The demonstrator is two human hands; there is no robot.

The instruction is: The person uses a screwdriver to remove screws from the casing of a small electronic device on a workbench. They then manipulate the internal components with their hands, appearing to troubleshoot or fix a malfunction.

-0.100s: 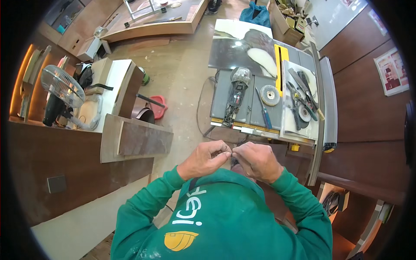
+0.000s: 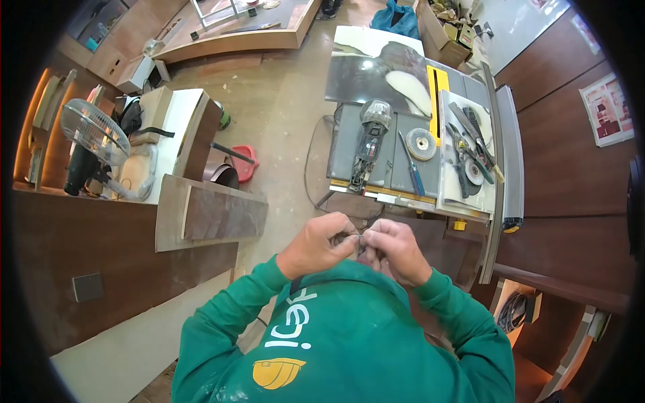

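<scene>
Left hand [image 2: 319,245] and right hand [image 2: 395,250]: pinched, with fingertips close together, near the chest of the green sweatshirt [image 2: 366,329]. Grip between them a tiny thin item [image 2: 361,238]; looks greyish, but too small and covered to tell shape or material.

The left hand [image 2: 319,243] and right hand [image 2: 398,250] faced each other just below the frame's centre, thumbs and forefingers pinched, tips close together (whether they actually touched was too small to tell). The other fingers were curled inward. The left forearm [image 2: 238,295] slanted inward and up from the lower left — the right forearm [image 2: 457,305] mirrored it at the lower right.
</scene>
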